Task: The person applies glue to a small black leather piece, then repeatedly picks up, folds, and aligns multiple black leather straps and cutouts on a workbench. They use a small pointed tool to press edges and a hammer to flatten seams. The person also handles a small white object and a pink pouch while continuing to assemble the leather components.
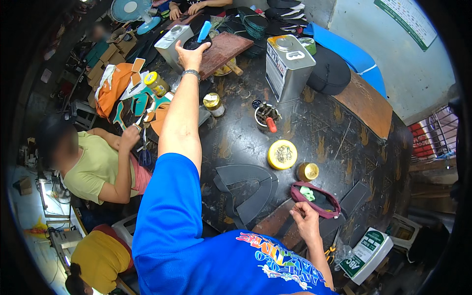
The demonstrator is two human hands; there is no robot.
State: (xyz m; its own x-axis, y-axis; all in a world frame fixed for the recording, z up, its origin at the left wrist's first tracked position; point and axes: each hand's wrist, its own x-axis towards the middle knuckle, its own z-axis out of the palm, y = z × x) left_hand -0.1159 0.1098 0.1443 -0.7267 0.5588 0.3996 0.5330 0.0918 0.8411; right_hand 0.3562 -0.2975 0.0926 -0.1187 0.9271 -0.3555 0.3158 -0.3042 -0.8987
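Observation:
My left hand [191, 55], with a watch on the wrist, is stretched out to the far side of the dark table. Its thumb and fingers are closed around a black round piece [196, 44], from which a light-blue handle-like part [204, 31] sticks up. A reddish-brown board [227, 50] lies just right of that hand, and a metal can [175, 39] stands to its left. My right hand [307, 220] is near the table's front edge, fingers curled and pressed together, beside a maroon zip pouch [336, 208]. What those fingers hold, if anything, is too small to see.
A large metal can [286, 69], a cup of tools [261, 116] and yellow-lidded jars [282, 154] stand on the table [231, 142]. Flat black cut pieces [250, 183] lie nearer me. A person in a light yellow-green shirt [98, 167] works at the left; another person's hands [189, 9] are across.

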